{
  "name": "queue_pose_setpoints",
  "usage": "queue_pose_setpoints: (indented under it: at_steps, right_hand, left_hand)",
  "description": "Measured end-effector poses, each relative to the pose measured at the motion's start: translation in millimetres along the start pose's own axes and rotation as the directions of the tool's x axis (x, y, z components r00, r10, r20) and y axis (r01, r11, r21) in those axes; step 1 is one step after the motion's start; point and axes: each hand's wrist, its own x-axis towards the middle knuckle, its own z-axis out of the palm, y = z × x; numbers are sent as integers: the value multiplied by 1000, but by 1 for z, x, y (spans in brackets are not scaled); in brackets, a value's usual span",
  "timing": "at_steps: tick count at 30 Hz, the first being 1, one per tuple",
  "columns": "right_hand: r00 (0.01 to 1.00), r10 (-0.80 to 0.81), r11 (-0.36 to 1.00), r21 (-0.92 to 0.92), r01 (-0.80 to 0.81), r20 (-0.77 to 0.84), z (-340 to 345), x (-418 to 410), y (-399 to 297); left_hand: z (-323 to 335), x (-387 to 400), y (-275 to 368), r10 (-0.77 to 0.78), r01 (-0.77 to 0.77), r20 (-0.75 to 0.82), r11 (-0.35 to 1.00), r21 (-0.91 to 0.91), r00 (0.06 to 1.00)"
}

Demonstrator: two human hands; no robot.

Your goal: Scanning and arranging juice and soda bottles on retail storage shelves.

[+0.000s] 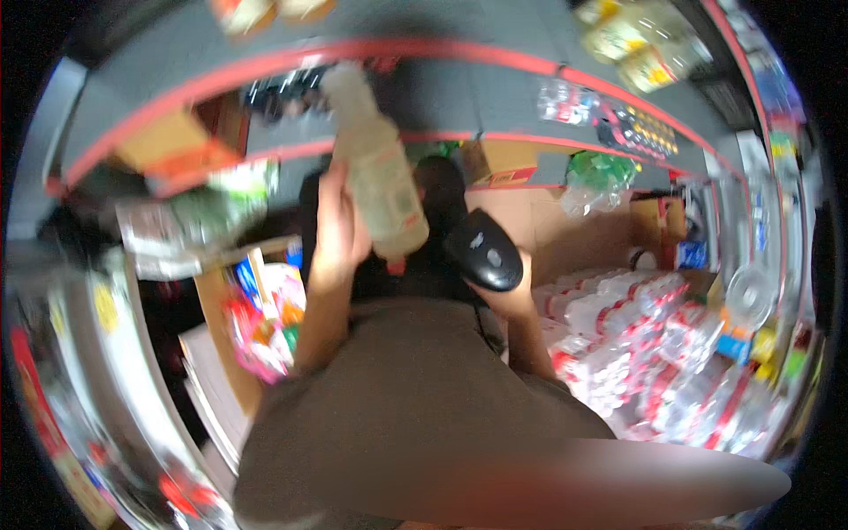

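Observation:
My left hand point(336, 222) is wrapped around a large plastic bottle point(383, 175) with pale, cloudy yellowish contents. The bottle is tilted, its reddish cap point(395, 267) pointing towards my body. Its label is too blurred to read. In my right hand point(519, 295) is a black handheld barcode scanner point(487, 255), with its rounded back facing up. The fingers around its handle are mostly hidden. Bottle and scanner are close together in front of my chest, with a narrow gap between them in the picture.
Grey shelves point(437, 99) with red edges run across the front. Yellow-labelled bottles point(652, 66) lie on the upper right. Shrink-wrapped bottle packs point(629, 324) crowd the right-hand floor. On the left are a cardboard box point(222, 331) of colourful packets and clear plastic wrapping point(172, 225).

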Motion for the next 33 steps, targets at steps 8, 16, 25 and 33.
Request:
queue_pose_setpoints:
  at_steps: [8,16,25,33]
  right_hand:
    - [907,114,989,132,-65,-405,-28,-27,0]
    - [838,198,959,278,-58,-509,-81,-65,19]
    - [813,258,960,231,-157,-521,-99,-85,22]
    - [787,272,958,236,-165,-555,-105,-87,34]
  left_hand:
    - [53,28,-54,-5,-71,397,982,178,918]
    - [180,137,-111,414,-692,555,454,561,721]
    - [254,225,-165,632,-877,611,290,384,477]
    - [271,233,-174,697,-823,682,-243,514,220]
